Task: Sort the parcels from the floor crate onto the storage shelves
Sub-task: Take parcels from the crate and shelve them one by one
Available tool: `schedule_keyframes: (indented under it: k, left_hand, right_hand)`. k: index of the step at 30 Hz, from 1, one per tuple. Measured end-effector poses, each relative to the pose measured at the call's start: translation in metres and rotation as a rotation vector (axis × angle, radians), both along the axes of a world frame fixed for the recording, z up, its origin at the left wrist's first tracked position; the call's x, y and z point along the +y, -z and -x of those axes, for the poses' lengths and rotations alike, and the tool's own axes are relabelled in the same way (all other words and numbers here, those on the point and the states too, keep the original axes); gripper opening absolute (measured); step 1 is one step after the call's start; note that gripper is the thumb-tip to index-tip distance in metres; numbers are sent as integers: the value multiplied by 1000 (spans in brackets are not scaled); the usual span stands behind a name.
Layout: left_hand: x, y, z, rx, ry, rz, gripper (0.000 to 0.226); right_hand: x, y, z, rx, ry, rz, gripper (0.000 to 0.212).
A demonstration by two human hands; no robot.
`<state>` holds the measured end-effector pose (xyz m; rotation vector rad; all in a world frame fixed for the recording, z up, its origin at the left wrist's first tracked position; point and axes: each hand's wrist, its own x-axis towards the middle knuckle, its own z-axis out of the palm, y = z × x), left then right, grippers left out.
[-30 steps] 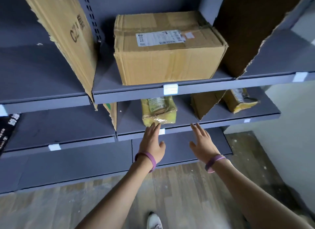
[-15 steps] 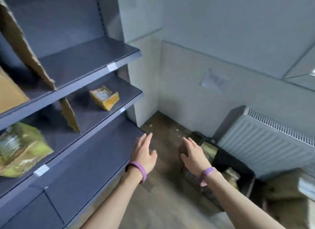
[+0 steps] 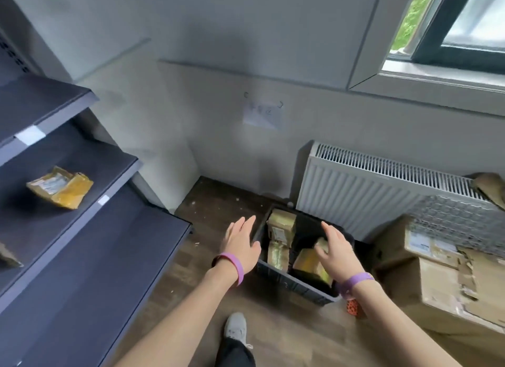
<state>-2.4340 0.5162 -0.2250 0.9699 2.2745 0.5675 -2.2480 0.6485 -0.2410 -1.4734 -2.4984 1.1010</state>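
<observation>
A dark floor crate (image 3: 296, 286) stands on the wooden floor by the radiator and holds several yellow-brown parcels (image 3: 281, 230). My left hand (image 3: 241, 243) hovers with straight fingers just left of the crate's rim, holding nothing. Over the crate's right half, my right hand (image 3: 334, 250) is spread above a yellow parcel (image 3: 308, 262); contact cannot be told. The grey storage shelves (image 3: 82, 219) fill the left side, and a yellow padded parcel (image 3: 61, 187) lies on the middle one.
A white radiator (image 3: 382, 191) runs along the wall behind the crate. A large torn cardboard box (image 3: 448, 279) sits on the floor at the right. My grey shoe (image 3: 235, 327) is below the hands. A small orange object (image 3: 354, 308) lies by the crate's near corner.
The view has swung right from the shelves to the floor crate. Both hands have left the shelf edge and now reach down over the crate, empty throughout.
</observation>
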Motion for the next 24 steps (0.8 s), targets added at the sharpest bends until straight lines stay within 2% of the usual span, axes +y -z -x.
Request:
schedule_keyframes:
  k: [9,18,24]
  left_hand:
    - [96,49,54,-57,97,61,61]
    - [194,138,131,-168,167,202,61]
    - [233,224,154,-222,142,300,60]
  right_hand:
    - [62,49,41,-89,46,87,61]
    - [138,119,116,-189,106,202,61]
    - [171,202,146,-241,67,292,61]
